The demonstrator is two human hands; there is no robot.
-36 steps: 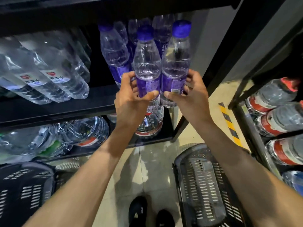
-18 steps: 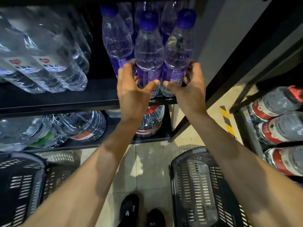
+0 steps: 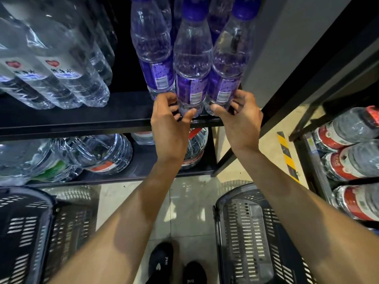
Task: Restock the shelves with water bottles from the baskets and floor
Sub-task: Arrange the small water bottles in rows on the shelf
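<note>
- We look down past two dark shoes on the pale tiled floor, toes pointed at the racking.
- A dark slatted basket sits on the floor just right of the shoes. A second basket sits at the left, in front of the lowest shelf.
- Both bare forearms reach up and forward between the two baskets to the middle shelf.
- Our left hand grips the centre bottle low down. The fingers curl round its left side and the thumb presses on its front near the base.
- Our right hand holds the outer bottle in the same way, with the thumb across the front of its base and the fingers wrapped round its right side.
- These two purple-labelled, purple-capped bottles are upright and touching, with their bases at the front edge of the middle shelf. We cannot tell whether they bear fully on it.
- A third bottle of the same kind stands just left of them, touching the centre bottle, and more of the sort are ranked behind.
- Farther left on that shelf, well apart from the purple group, are clear bottles with heart labels.
- On the shelf beneath, large clear jugs sit side by side.
- To the right, past a strip of yellow-and-black tape on the floor, a separate rack holds red-labelled bottles in tiers.
</note>
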